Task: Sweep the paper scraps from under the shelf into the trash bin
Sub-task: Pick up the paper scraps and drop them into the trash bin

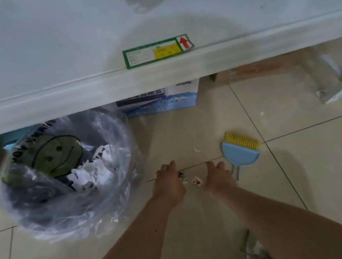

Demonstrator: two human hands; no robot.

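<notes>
Beige glazed floor tiles (187,126) lie under both my bare hands, which reach down in front of the white metal shelf (91,90). My left hand (168,182) is curled, fingers bent toward the floor, with small dark and white scraps (182,177) right at its fingertips; whether it actually pinches them I cannot tell. My right hand (218,176) is also loosely curled and holds nothing that I can see. Between the two hands, on the tile, lies a small torn piece of white paper with a red heart (196,181). Another tiny white scrap (197,149) sits a little farther ahead, nearer the shelf. Just beside my right hand rests a light blue hand brush with yellow bristles (240,150), flat on the floor, bristles pointing toward the shelf. To my left stands the round trash bin lined with a clear plastic bag (20,211), holding crumpled white paper (95,171) and a green smiley-face bag (56,155). Under the shelf edge sits a blue and white carton (161,101).
</notes>
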